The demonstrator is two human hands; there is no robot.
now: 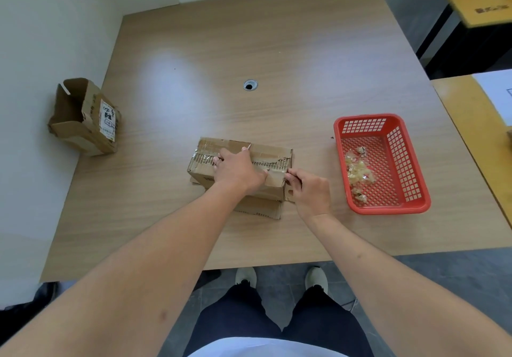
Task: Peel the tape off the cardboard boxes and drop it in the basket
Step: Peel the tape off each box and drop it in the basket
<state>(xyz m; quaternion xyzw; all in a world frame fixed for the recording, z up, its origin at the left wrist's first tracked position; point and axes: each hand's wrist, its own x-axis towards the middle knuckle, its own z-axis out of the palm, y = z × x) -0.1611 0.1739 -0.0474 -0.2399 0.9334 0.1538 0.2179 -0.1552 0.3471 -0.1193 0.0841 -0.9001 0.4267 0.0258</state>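
I see the cardboard box (241, 162) lying just below the middle of the table (277, 52), its long axis running from nine to three o'clock, top face scarred with torn tape (205, 158) along that same line. My left hand (239, 169) lies flat over the centre of the box top, fingers loosely spread and pressing down, pointing toward eleven o'clock. My right hand (309, 187) sits at the box's three o'clock end, thumb and forefinger pinching a strip of tape at the top corner there. At three o'clock from the box, well apart from it, stands the red basket (415, 162) with crumpled tape scraps (357, 172) inside. At nine o'clock, by the table's edge, a second opened box (83, 115) stands with its flaps up
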